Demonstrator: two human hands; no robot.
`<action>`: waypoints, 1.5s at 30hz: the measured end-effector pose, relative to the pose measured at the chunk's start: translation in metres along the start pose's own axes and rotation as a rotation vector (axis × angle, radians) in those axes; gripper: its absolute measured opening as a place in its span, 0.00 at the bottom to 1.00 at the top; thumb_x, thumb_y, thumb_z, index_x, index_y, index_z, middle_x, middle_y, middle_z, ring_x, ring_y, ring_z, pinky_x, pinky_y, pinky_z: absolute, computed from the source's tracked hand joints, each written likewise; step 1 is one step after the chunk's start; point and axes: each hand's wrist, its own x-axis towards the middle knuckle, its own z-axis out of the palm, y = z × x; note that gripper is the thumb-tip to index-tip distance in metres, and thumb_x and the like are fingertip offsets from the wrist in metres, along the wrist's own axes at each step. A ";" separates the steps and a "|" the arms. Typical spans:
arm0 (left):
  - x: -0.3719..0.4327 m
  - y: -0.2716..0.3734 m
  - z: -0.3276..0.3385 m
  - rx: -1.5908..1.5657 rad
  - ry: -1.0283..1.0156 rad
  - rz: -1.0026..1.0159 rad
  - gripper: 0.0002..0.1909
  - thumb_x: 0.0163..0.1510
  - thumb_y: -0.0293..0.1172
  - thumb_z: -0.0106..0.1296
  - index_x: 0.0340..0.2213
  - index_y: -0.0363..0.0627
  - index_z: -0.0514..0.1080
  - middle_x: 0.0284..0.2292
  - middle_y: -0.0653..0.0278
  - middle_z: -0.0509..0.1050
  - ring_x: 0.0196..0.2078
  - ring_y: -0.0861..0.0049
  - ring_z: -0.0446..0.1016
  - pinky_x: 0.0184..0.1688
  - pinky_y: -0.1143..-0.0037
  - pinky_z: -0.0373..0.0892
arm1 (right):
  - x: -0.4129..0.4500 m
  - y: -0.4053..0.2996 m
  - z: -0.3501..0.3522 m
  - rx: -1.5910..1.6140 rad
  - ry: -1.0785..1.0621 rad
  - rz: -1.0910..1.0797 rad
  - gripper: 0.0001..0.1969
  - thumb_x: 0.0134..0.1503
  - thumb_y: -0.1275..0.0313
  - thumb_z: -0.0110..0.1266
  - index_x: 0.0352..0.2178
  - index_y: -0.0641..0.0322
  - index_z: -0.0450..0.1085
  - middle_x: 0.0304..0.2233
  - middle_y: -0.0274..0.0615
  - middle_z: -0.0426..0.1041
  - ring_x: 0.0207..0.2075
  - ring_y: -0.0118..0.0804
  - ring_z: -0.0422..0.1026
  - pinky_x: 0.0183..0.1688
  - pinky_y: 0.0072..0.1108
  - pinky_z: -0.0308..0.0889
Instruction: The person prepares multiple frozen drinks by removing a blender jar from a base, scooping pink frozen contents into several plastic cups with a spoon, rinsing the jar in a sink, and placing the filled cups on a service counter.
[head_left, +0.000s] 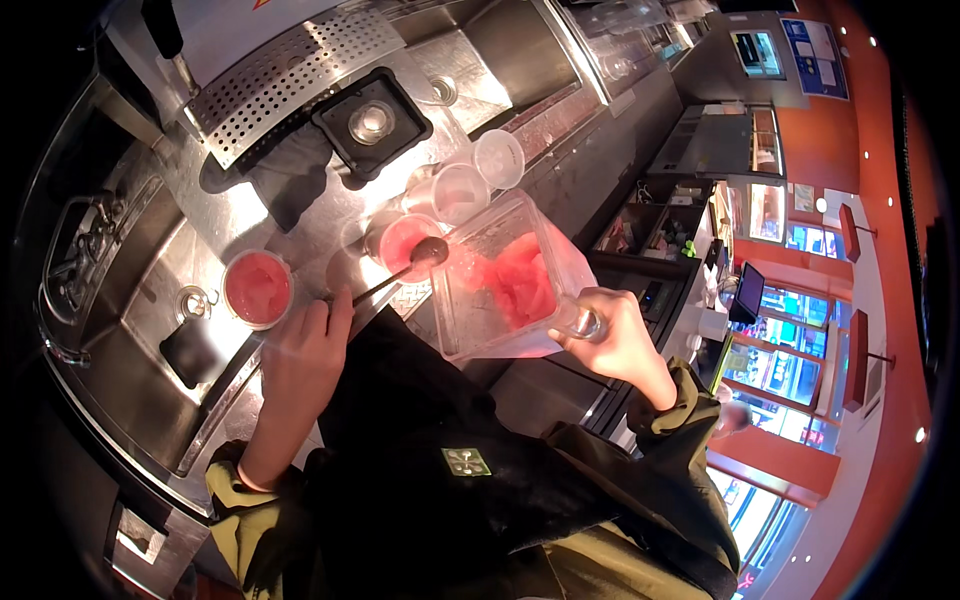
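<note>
My right hand (619, 337) grips the handle of a clear square blender jar (487, 330), which is tilted on its side. Pinkish-red slush (521, 281) lies inside it, some near the mouth. In my left hand (307, 356) is the thin handle of a long spoon (429, 252); its bowl is at the jar's mouth, over a plastic cup (405, 240) holding red slush. Whether the spoon touches the cup cannot be told. Another cup (257, 289), filled with red slush, stands left of my left hand. Two clear cups without visible slush, one nearer (459, 193) and one farther (499, 159), stand beyond the jar.
A black square tray (373, 124) with a round clear piece sits on the steel counter, beside a dark cloth (289, 176). A perforated steel drip plate (300, 75) lies behind. Sinks are at left (150, 300) and far back (517, 45). A faucet (94, 236) stands at the left.
</note>
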 end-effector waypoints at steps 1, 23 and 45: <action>0.000 0.002 -0.007 0.001 -0.001 0.005 0.14 0.44 0.27 0.49 0.36 0.46 0.71 0.20 0.69 0.61 0.23 0.79 0.66 0.23 0.79 0.64 | 0.000 0.000 -0.001 0.003 0.003 0.002 0.11 0.37 0.73 0.62 0.17 0.69 0.67 0.17 0.49 0.67 0.18 0.48 0.69 0.22 0.28 0.61; 0.031 0.032 0.034 -0.113 -0.121 0.278 0.14 0.43 0.28 0.48 0.36 0.42 0.69 0.21 0.69 0.65 0.21 0.78 0.69 0.23 0.78 0.67 | -0.012 0.010 0.003 -0.013 0.017 -0.055 0.10 0.34 0.73 0.61 0.18 0.69 0.68 0.18 0.50 0.68 0.22 0.51 0.69 0.25 0.28 0.64; 0.007 -0.013 -0.010 -0.039 0.105 0.048 0.13 0.47 0.25 0.53 0.37 0.47 0.74 0.23 0.64 0.71 0.21 0.70 0.71 0.20 0.74 0.66 | -0.013 0.026 0.011 0.009 0.111 -0.049 0.09 0.35 0.70 0.58 0.16 0.65 0.69 0.16 0.49 0.70 0.20 0.49 0.71 0.24 0.32 0.64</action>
